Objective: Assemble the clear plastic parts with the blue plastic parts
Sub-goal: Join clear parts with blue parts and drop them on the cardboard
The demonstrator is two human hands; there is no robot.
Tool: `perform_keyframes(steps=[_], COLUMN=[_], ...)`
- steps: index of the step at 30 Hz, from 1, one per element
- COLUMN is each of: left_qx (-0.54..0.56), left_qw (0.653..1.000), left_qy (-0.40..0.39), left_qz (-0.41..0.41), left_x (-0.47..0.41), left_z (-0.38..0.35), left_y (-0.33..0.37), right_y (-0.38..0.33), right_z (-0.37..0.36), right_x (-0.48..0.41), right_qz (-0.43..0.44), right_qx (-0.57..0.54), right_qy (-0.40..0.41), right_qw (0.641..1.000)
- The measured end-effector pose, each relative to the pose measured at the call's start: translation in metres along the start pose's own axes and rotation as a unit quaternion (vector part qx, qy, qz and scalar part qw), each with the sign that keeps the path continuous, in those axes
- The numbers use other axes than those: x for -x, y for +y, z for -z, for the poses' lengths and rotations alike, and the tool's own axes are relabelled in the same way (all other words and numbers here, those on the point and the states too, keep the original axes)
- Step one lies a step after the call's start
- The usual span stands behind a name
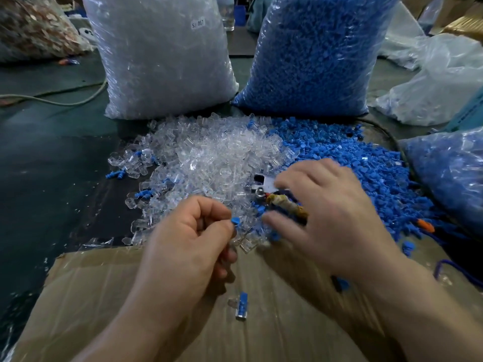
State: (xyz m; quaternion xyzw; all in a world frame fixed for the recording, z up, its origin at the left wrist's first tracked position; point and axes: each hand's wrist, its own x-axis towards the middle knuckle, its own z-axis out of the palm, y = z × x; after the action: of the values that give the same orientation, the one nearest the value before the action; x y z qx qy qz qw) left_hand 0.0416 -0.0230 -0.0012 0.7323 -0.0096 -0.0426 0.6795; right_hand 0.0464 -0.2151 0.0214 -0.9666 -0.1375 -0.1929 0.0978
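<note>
Blue part [235, 220] mostly hidden by fingers [211, 206] of left hand [188, 239]; right hand [326, 218] blurred.

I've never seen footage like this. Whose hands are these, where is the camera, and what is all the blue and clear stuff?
No machine here: a person works bare-handed, filmed by one head-worn camera looking down. The left hand pinches a small blue part. The right hand, fingers spread and blurred, hovers over the heaps, seemingly empty. Ahead lie a heap of clear parts and a heap of blue parts, behind them a clear-parts bag and a blue-parts bag. One joined piece lies on the cardboard.
</note>
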Motion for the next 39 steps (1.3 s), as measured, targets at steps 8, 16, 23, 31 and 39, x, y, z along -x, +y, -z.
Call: perform_keyframes(steps=[8,16,23,31,39], left_qx=[-0.064,-0.019,-0.2,-0.45,-0.433], left_qw=[0.992,0.995,0.938,0.84,0.843], left_qy=[-0.011,-0.098,-0.171,-0.251,-0.211], left_qz=[-0.112,-0.005,-0.227,-0.171,-0.24], left_x=[0.009,0.006,0.004,-0.003,-0.009], left_z=[0.0,0.009,0.025,0.038,0.031], left_y=[0.003,0.008,0.015,0.009,0.001], right_y=[-0.027,-0.037,-0.036,-0.037,-0.039], right_z=[-0.005,0.001,0.017,-0.012,-0.037], right_x=[0.011,0.012,0.015,0.023,0.012], right_qz=[0.106,0.095,-0.271,-0.016,0.002], right_qx=[-0.056,-0.12,-0.632,-0.01,0.04], right_qy=[0.001,-0.021,-0.272,-0.16,-0.111], right_qw=[0.993,0.988,0.673,0.987,0.993])
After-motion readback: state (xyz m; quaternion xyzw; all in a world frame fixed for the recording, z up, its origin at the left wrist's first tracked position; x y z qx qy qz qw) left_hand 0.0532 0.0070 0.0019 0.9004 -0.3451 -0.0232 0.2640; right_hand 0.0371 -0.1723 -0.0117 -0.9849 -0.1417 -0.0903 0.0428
